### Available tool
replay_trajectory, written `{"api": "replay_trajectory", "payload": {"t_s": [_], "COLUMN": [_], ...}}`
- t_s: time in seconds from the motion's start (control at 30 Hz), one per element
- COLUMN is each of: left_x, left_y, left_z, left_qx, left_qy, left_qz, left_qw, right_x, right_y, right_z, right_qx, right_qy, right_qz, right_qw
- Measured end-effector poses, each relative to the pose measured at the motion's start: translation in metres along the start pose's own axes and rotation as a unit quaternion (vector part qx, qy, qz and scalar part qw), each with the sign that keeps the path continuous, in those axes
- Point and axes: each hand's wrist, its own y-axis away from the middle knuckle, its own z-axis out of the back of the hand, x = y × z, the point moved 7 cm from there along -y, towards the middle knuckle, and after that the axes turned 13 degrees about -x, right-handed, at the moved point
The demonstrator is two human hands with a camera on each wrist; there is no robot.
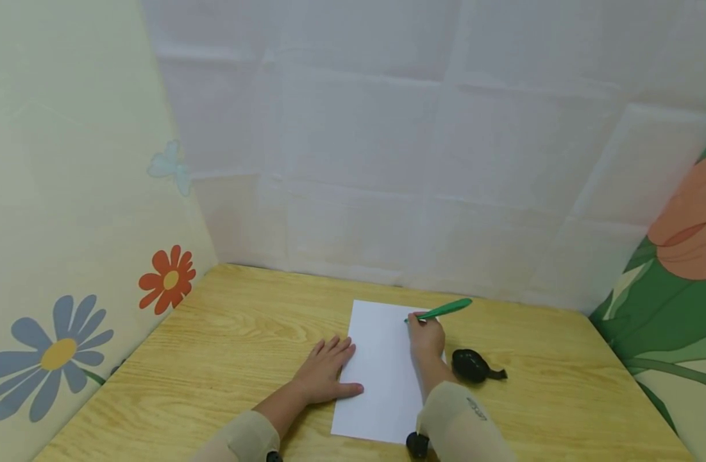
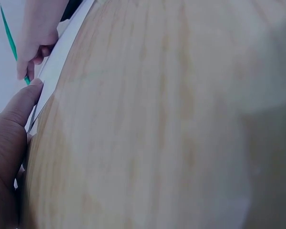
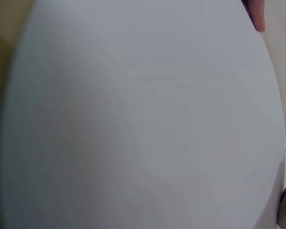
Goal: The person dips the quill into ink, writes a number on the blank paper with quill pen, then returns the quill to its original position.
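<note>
A white sheet of paper (image 1: 381,366) lies on the wooden table, its long side running away from me. My right hand (image 1: 426,339) pinches a green pen (image 1: 449,307) near its tip, over the upper right part of the sheet. The pen leans to the right, and its dark tip shows at the edge of the right wrist view. With fingers spread, my left hand (image 1: 325,372) rests at the paper's left edge, its thumb (image 2: 21,105) on the sheet. No marks are visible on the paper.
Right of the right forearm lies a glossy black rounded object (image 1: 470,366) with a narrow neck, possibly a balloon. The wood-grain table (image 1: 226,340) meets a creased white backdrop (image 1: 353,154) behind. Flower-printed panels (image 1: 70,212) stand at both sides.
</note>
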Motion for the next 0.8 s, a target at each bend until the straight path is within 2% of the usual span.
{"api": "replay_trajectory", "payload": {"t_s": [0.8], "left_x": [-0.0008], "left_y": [0.0006], "left_z": [0.0002], "left_qx": [0.006], "left_qy": [0.002], "left_qz": [0.006], "left_qw": [1.0], "right_x": [0.0013], "right_y": [0.0061], "right_z": [-0.0062], "right_qx": [0.022], "right_qy": [0.004], "right_qz": [0.005], "right_qw": [1.0]}}
